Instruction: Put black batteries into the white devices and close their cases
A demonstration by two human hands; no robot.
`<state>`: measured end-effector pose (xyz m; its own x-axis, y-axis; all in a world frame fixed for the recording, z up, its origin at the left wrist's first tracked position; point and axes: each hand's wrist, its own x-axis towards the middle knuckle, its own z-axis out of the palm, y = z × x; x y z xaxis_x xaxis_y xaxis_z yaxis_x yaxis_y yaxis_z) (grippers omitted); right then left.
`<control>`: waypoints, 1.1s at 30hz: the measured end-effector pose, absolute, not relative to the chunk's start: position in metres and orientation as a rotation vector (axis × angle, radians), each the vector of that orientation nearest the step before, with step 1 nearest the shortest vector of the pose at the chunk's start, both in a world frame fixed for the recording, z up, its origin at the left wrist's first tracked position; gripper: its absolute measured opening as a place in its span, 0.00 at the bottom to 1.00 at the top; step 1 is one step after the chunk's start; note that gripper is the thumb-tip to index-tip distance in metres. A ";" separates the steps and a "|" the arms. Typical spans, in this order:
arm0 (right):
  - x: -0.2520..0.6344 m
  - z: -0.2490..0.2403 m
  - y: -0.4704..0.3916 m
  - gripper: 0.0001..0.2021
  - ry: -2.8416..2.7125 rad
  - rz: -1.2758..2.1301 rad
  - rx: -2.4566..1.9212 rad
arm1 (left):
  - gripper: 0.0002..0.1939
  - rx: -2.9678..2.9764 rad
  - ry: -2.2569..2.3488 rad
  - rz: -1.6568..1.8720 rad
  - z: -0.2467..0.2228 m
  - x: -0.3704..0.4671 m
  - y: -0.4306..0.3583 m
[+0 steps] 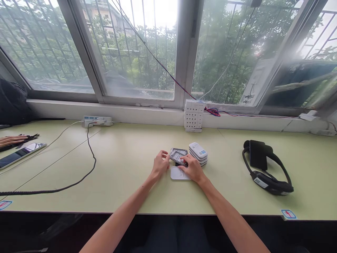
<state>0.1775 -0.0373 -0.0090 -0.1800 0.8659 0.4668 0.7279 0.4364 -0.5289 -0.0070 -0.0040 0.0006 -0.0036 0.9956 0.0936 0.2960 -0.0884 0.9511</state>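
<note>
A small opened electronic device with a dark-edged rectangular frame (179,157) lies in two overlapping, slightly turned layers between my hands. At its left end, the curled fingers of my left hand (160,164) close on the edge. My right hand (193,169) has its fingers on the frame's right end, with the thumb lower down over a white cover (176,173). That cover lies flat on the table, partly hidden by my right hand. Just behind my right hand is a stack of several white rounded devices (198,150), the top one bearing a label.
On the pale green table (126,154), a black headset (272,184) lies right. White boxes (193,116) stand by the window. A power strip (97,121) and black cable (93,165) are left. Another person's hand (12,140) is beside a phone (22,154) at far left.
</note>
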 end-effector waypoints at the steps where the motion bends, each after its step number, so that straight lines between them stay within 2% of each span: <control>1: 0.177 -0.009 -0.037 0.13 -1.958 0.241 -1.344 | 0.10 1.477 1.392 1.127 0.000 -0.007 -0.004; 16: 0.176 -0.004 -0.041 0.11 -1.923 0.288 -1.166 | 0.17 1.215 1.051 1.009 0.008 -0.006 -0.007; 25: 0.177 -0.003 -0.038 0.11 -1.734 0.267 -1.198 | 0.16 1.169 1.091 1.381 0.011 -0.009 -0.003; 29: 0.178 -0.006 -0.036 0.09 -1.804 0.274 -1.221 | 0.15 1.129 1.106 1.423 0.012 -0.009 -0.003; 33: 0.179 -0.009 -0.034 0.11 -1.848 0.298 -1.248 | 0.15 1.106 1.101 1.410 0.012 -0.008 -0.003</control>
<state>0.1785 -0.0340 -0.0087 -0.1272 0.8450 0.5194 0.6386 0.4705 -0.6090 -0.0079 -0.0030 0.0117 -0.0908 0.9926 0.0804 -0.1621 -0.0944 0.9822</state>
